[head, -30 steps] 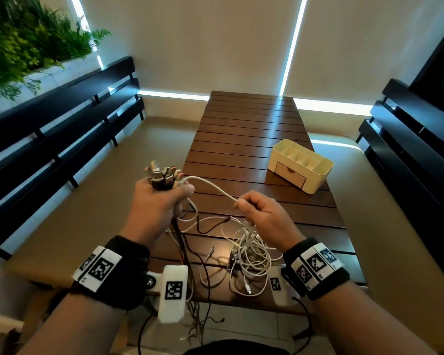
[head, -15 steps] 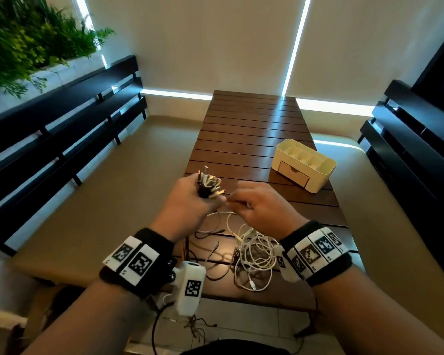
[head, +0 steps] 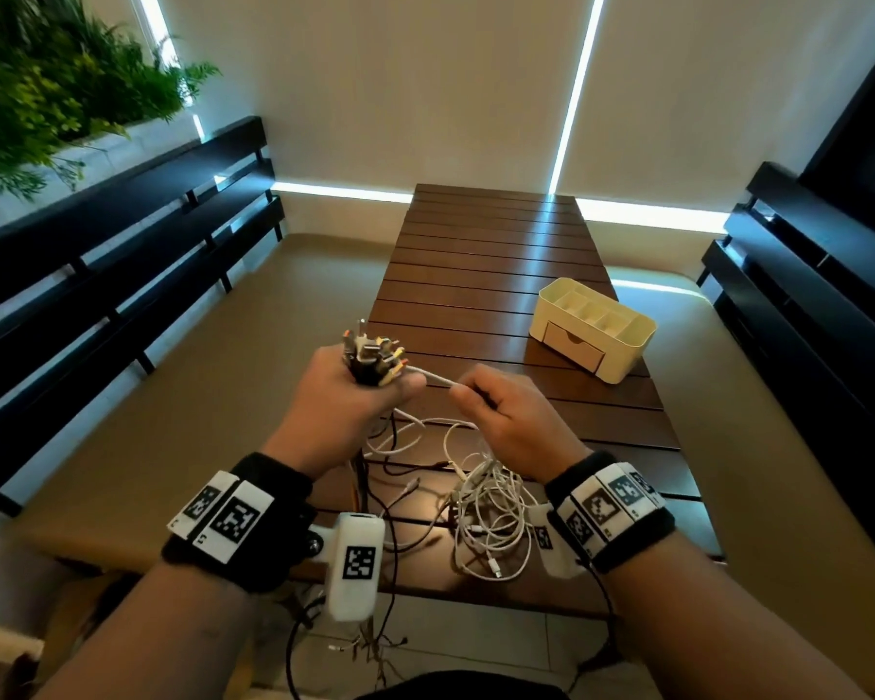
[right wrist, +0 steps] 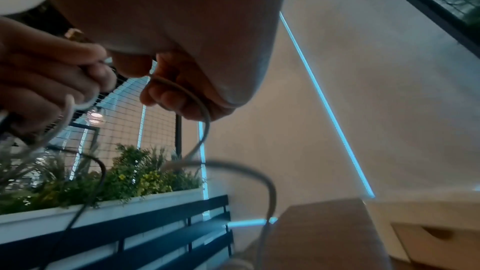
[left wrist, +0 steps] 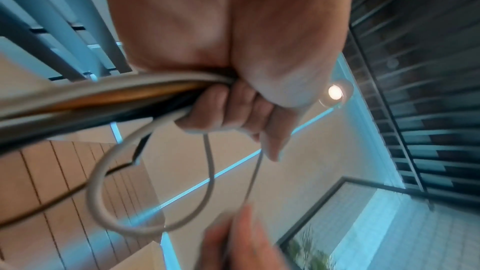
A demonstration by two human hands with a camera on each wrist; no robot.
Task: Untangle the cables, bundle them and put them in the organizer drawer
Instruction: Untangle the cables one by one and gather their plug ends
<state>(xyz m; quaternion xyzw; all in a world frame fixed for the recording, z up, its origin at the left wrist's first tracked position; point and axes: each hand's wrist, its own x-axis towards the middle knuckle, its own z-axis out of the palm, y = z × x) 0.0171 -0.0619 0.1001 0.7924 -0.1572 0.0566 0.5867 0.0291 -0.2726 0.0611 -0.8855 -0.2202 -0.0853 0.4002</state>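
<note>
Two hands work above the near end of the table (head: pixel 481 275). On the table, just under our wrists, lies a tangle (head: pixel 491 512) of white and dark cables. Above it our left hand (head: pixel 344 401) is closed in a fist around a bundle (head: pixel 372 358) of cable ends, the plugs pointing up. Our right hand (head: pixel 514 414), just beside the left one, pinches a white cable (head: pixel 433 377) that runs to the bundle. Farther along the table, on its right side, stands the organizer (head: pixel 594 336), its drawer (head: pixel 572 346) closed.
</note>
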